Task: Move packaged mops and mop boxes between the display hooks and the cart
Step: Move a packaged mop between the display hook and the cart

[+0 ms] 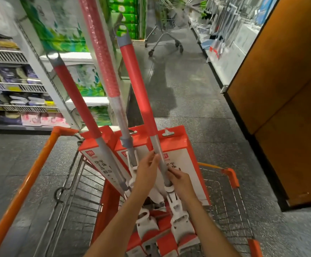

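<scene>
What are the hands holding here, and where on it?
Both hands, left hand and right hand, hold the rightmost mop by the grey lower shaft, just above its white joint.

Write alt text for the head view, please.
Both hands, left hand and right hand, grip the grey lower shaft of the rightmost mop, one of three red-handled mops standing with orange mop boxes in an orange cart in a store aisle.
</scene>
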A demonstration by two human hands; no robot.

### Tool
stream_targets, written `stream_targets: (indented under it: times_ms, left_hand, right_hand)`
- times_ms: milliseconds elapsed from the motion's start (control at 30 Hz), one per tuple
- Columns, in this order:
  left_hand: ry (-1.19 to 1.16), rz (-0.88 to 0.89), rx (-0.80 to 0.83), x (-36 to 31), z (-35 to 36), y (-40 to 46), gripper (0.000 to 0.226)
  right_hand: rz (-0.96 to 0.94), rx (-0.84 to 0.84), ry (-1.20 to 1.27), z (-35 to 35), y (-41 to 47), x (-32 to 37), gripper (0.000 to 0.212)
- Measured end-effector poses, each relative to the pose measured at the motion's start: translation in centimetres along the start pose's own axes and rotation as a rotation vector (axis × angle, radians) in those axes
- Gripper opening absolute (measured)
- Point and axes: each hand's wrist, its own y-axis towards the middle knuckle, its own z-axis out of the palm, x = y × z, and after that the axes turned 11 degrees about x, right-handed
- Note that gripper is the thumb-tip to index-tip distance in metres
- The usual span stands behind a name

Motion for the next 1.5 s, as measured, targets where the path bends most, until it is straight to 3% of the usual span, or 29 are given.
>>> stream_targets:
  times_ms: [133, 267, 400, 700, 800, 900, 967, 1067, 1200, 1367, 1500]
  left_hand:
    - [-0.033, 0.059, -0.030, -1.4, 1.4, -1.1, 0.024]
    - [-0.109, 0.106, -0.031, -2.8, 3.1, -2.9, 0.024]
    - [-0.094, 0.158, 0.003, -5.4, 5.2, -5.0, 0.030]
    - [-0.103, 0.359, 0.094, -15.8, 10.5, -10.8, 0.032]
    - [-0.077, 0.402, 0.106, -19.3, 12.1, -12.9, 0.027]
    - [-0.060, 0.431, 0.130, -22.5, 13.5, -14.5, 0.024]
    - [-0.051, 0.464, 0.148, -24.1, 14.4, -15.3, 0.027]
    - [-0.061, 0.500, 0.132, -26.6, 15.6, -16.6, 0.023]
    - [-0.063, 0.561, 0.133, -29.6, 16.9, -18.2, 0.022]
    - [-0.006, 0.612, 0.134, -33.1, 19.4, -20.0, 0.040]
    - [0.111, 0.611, 0.153, -34.5, 21.3, -22.0, 0.039]
  right_hand:
    - [-0.040, -0.023, 0.013, -0.7, -2.6, 0.2, 0.020]
    - [-0.039, -0.056, 0.073, -1.9, -5.3, 0.7, 0.038]
    - [-0.084, -0.036, 0.109, -4.3, -8.6, 1.5, 0.023]
    - [-0.298, -0.084, 0.301, -9.6, -15.7, 7.0, 0.020]
    - [-0.348, -0.107, 0.264, -11.2, -18.3, 8.9, 0.018]
    - [-0.399, -0.163, 0.197, -13.1, -20.5, 10.6, 0.035]
    - [-0.433, -0.182, 0.213, -14.4, -21.6, 11.5, 0.035]
    - [-0.479, -0.092, 0.170, -15.9, -23.6, 12.1, 0.025]
    - [-0.480, 0.031, 0.026, -17.6, -25.4, 12.3, 0.031]
    - [-0.556, -0.073, -0.082, -19.8, -27.3, 14.2, 0.021]
    - [-0.574, -0.187, -0.034, -21.2, -28.9, 14.9, 0.019]
